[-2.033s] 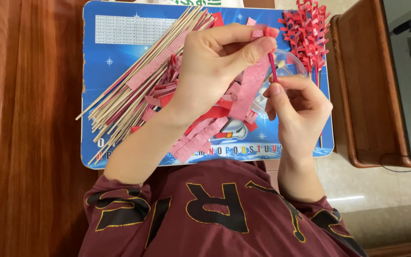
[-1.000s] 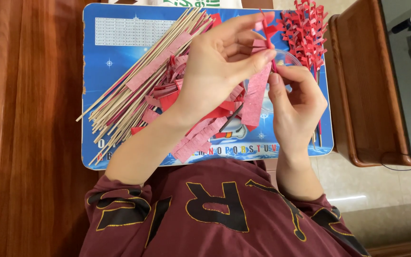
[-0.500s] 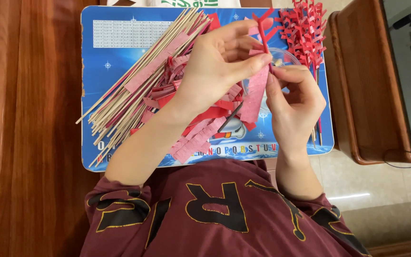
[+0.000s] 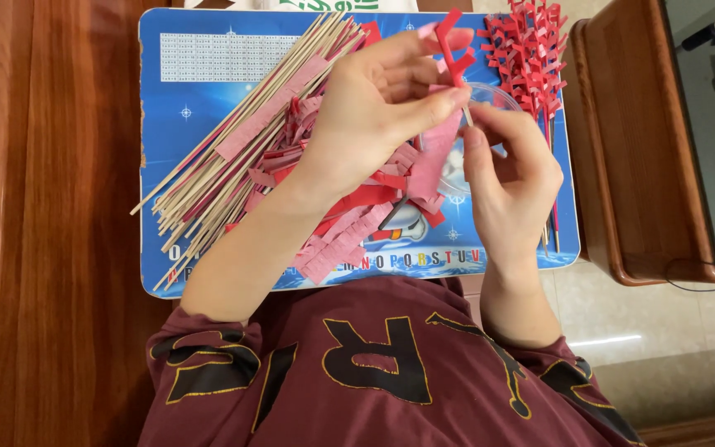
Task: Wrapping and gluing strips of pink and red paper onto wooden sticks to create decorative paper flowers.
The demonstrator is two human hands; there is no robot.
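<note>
My left hand [image 4: 374, 108] pinches a fringed red paper strip [image 4: 454, 50] against a thin wooden stick, and the strip's loose end hangs down pink side out. My right hand [image 4: 511, 178] grips the lower end of that stick right beside the left fingertips. Both hands hover over a blue printed board [image 4: 208, 62]. A heap of cut red and pink fringed strips [image 4: 357, 215] lies under my left wrist.
A fanned bundle of bare wooden sticks [image 4: 233, 157] lies across the board's left half. Several finished red-wrapped sticks [image 4: 531, 58] sit at the board's top right. A small clear dish [image 4: 490, 95] shows behind my fingers. A wooden side table [image 4: 639, 141] stands right.
The red strip has been wound further up the stick, and its fringed tip now sticks out above my left fingers. Both hands shifted slightly upward together.
</note>
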